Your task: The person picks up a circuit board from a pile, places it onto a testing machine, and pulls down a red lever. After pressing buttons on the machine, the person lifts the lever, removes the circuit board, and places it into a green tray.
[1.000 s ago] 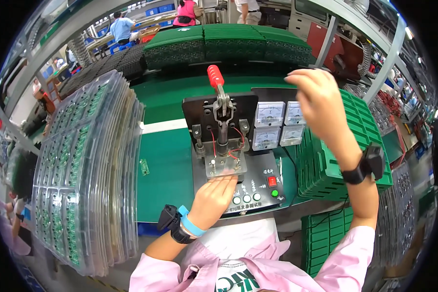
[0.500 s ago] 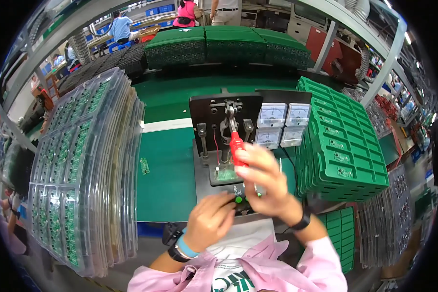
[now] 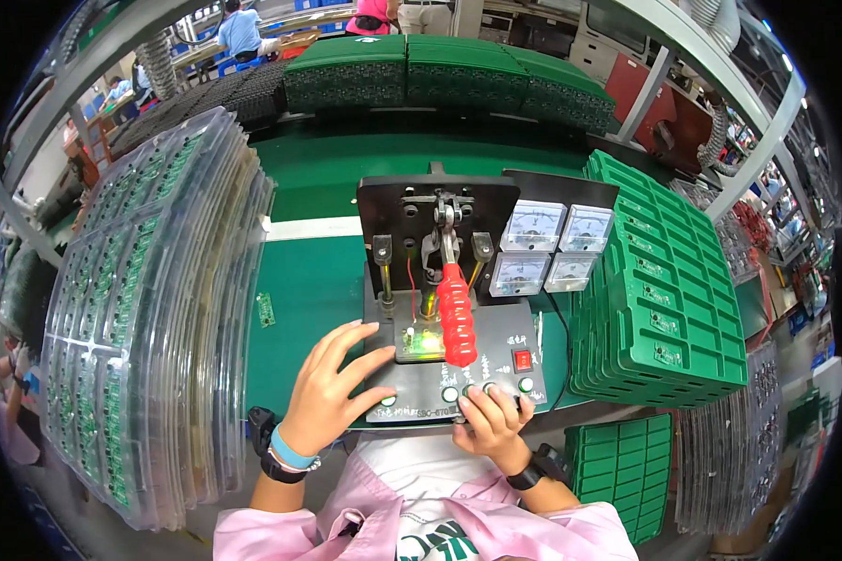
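A black test fixture (image 3: 377, 238) with a toggle clamp stands in front of me. The clamp's red ribbed handle (image 3: 457, 318) points down toward me, with neither hand on it. Under the clamp a small circuit board (image 3: 424, 342) glows yellow-green, partly hidden by the handle. My left hand (image 3: 323, 397) is open at the fixture's left side, fingertips by the board's seat and thumb close to a green button (image 3: 388, 401). My right hand (image 3: 496, 430) rests at the panel's front edge, bent fingers somewhat apart over a row of round buttons (image 3: 450, 395). It grasps nothing visible.
Clear plastic trays of circuit boards (image 3: 112, 309) are stacked at left, green trays (image 3: 664, 299) at right. Dial meters (image 3: 533, 224) stand beside the clamp. A loose board (image 3: 266, 309) lies on the green mat (image 3: 299, 280). Green stacks (image 3: 346, 84) line the back.
My right hand has let go of the red handle and come down to the buttons. The handle now hangs lower toward me. My left hand has moved left and spread its fingers. The board now glows.
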`<act>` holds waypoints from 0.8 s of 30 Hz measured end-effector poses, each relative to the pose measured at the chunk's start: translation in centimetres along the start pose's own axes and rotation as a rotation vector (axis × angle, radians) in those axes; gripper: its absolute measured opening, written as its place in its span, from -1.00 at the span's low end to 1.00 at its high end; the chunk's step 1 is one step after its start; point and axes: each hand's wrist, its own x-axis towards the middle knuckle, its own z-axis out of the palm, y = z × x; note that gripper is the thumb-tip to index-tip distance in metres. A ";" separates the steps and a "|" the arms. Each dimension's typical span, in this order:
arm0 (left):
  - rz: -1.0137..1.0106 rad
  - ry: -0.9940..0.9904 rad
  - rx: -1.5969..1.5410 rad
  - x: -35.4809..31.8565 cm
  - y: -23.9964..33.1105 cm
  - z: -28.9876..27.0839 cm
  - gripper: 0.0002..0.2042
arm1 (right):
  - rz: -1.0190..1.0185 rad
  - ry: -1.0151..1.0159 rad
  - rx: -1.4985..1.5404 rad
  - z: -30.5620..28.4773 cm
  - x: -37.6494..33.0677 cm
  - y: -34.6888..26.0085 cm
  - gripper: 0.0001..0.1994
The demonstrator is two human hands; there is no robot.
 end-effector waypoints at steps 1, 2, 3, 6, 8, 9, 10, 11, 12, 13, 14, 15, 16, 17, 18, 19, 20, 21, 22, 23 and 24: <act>-0.003 -0.006 -0.002 0.1 0.0 -0.2 -0.48 | -0.024 -0.003 -0.006 0.0 0.0 0.0 -0.61; -0.008 -0.008 -0.009 0.2 0.0 -0.4 -0.46 | -0.013 -0.010 -0.004 -0.2 0.1 0.1 -0.61; -0.010 -0.012 -0.019 0.4 0.0 -0.6 -0.44 | -0.024 -0.015 -0.007 -0.2 0.2 0.1 -0.61; -0.030 -0.090 0.011 1.5 -0.1 -1.0 -0.27 | -0.047 -0.038 -0.011 -0.5 0.3 0.3 -0.65; -0.077 -0.234 0.005 2.4 -0.3 -1.3 -0.24 | -0.033 -0.033 -0.002 -0.5 0.4 0.1 -0.65; -0.106 -0.305 0.008 2.8 -0.4 -1.4 -0.23 | -0.021 -0.049 0.003 -0.6 0.6 0.0 -0.65; -0.095 -0.344 0.012 3.1 -0.4 -1.6 -0.21 | -0.020 -0.038 0.008 -0.8 0.8 -0.1 -0.65; -0.088 -0.379 0.016 3.3 -0.4 -1.7 -0.19 | -0.012 -0.042 0.010 -1.0 1.3 -0.2 -0.65; -0.092 -0.423 0.020 3.5 -0.5 -1.8 -0.18 | -0.008 -0.046 0.006 -1.2 2.0 -0.2 -0.66; -0.082 -0.421 0.026 3.5 -0.4 -1.9 -0.18 | 0.022 -0.080 0.057 -1.6 3.0 -0.2 -0.67; -0.084 -0.428 0.034 3.5 -0.4 -1.9 -0.18 | 0.049 -0.111 0.102 -2.2 4.3 -0.2 -0.67; -0.085 -0.431 0.040 3.3 -0.4 -1.9 -0.19 | 0.068 -0.076 0.155 -3.0 5.9 0.0 -0.68; -0.073 -0.399 0.052 3.2 -0.3 -1.8 -0.20 | 0.096 -0.161 0.198 -3.8 7.9 0.6 -0.70; -0.062 -0.368 0.058 3.0 -0.3 -1.7 -0.20 | 0.133 -0.299 0.267 -4.1 10.3 1.2 -0.72; -0.066 -0.344 0.062 2.7 -0.3 -1.6 -0.21 | 0.190 -0.395 0.350 -4.3 12.9 1.8 -0.74; -0.091 -0.301 0.025 2.4 -0.2 -1.5 -0.09 | 0.137 -0.547 0.471 -4.9 15.6 2.4 -0.75; -0.091 -0.268 0.012 2.1 -0.2 -1.3 -0.08 | 0.102 -0.708 0.598 -5.5 18.1 2.8 -0.76; -0.090 -0.233 0.003 1.9 -0.2 -1.2 -0.08 | -0.069 -0.529 0.732 -5.8 20.5 2.7 -0.75; -0.085 -0.198 0.001 1.6 -0.3 -1.1 -0.07 | -0.238 -0.420 0.827 -5.7 22.7 2.8 -0.74; -0.090 -0.186 0.000 1.3 -0.5 -1.1 -0.08 | -0.257 -0.239 0.887 -5.8 24.9 3.7 -0.69; -0.143 -0.190 0.049 0.9 -0.6 -1.0 -0.10 | -0.247 -0.138 0.891 -4.7 26.9 4.3 -0.66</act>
